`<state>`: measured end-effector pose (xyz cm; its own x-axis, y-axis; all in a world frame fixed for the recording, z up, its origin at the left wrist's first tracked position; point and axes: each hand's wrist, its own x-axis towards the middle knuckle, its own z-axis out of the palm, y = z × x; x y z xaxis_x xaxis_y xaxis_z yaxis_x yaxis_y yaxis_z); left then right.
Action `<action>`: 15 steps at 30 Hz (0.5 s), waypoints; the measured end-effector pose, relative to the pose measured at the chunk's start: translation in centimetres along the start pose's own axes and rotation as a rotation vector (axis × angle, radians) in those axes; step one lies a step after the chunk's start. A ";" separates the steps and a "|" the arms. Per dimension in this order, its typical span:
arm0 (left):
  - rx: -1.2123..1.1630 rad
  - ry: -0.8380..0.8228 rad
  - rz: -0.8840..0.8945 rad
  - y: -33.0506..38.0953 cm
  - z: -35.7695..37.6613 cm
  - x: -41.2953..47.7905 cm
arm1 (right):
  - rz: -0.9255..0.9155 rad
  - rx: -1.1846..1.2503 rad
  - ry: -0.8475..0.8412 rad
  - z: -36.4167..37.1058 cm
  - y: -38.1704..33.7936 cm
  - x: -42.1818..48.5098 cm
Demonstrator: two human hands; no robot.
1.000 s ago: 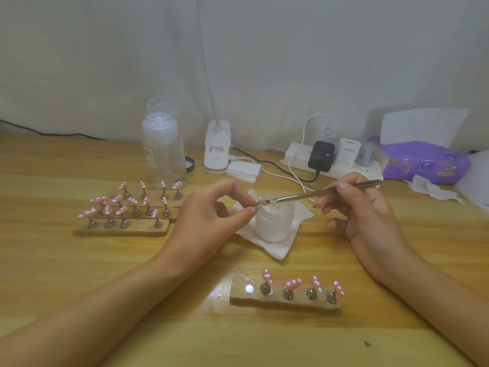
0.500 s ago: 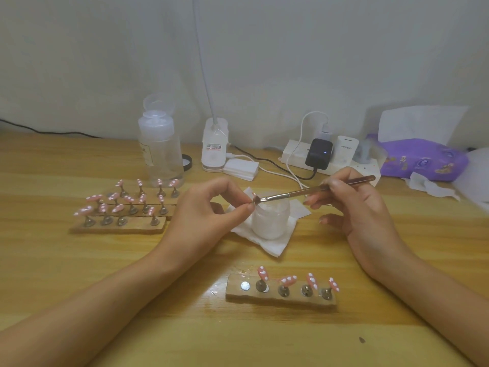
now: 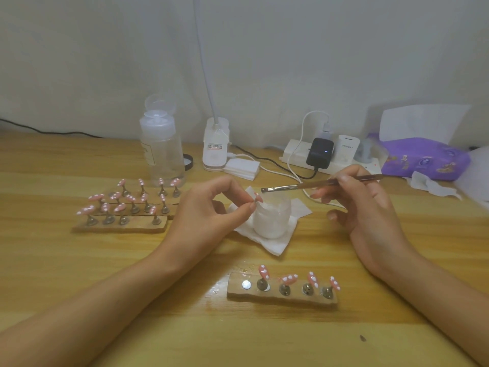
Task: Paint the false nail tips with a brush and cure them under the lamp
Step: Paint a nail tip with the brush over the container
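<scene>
The wooden surface (image 3: 79, 287) carries everything, and the white jar (image 3: 272, 221) at its middle is the marker for the rest. Behind the jar and to its left stands the lamp base (image 3: 215, 147), its neck rising out of view. Left of the jar sits a cluster of wooden racks (image 3: 127, 226) crowded with pink dotted tips. In front of the jar, nearer the person, lies a single wooden strip (image 3: 280, 298) with four tips on stands and one bare magnet at its left end.

The left hand (image 3: 209, 215) is left of the jar. Its grip is a thumb-and-forefinger pinch on one pink nail tip (image 3: 258, 197), held just above the jar's left rim. The right hand (image 3: 370, 207) is right of the jar, its grip pinching the brush (image 3: 317, 184) by the handle, pencil-fashion.

The brush lies nearly level, its long axis running right to left. Its bristle end hangs over the jar's rear rim, a little above and to the right of the held tip, close but apart. That gap is what the next stroke seems to turn on. The bristles would have to travel down and leftward along the brush's own line, while the left pinch keeps the tip's painted face turned toward them. Which way the tip's own length points is too small to tell.
</scene>
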<state>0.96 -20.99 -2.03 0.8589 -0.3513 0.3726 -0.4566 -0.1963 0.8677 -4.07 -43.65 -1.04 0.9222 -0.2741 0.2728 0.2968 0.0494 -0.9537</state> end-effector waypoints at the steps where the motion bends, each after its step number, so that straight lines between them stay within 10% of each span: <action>1: 0.004 0.001 0.002 0.0 0.0 0.0 | -0.011 -0.013 -0.024 0.1 0.0 -0.1; 15: 0.017 -0.010 0.037 -0.3 0.0 0.0 | 0.029 -0.003 0.024 0.0 0.1 -0.1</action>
<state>1.14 -20.93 -2.30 0.8394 -0.3672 0.4007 -0.4917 -0.1991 0.8477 -4.15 -43.66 -1.16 0.9244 -0.2950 0.2416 0.2688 0.0545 -0.9617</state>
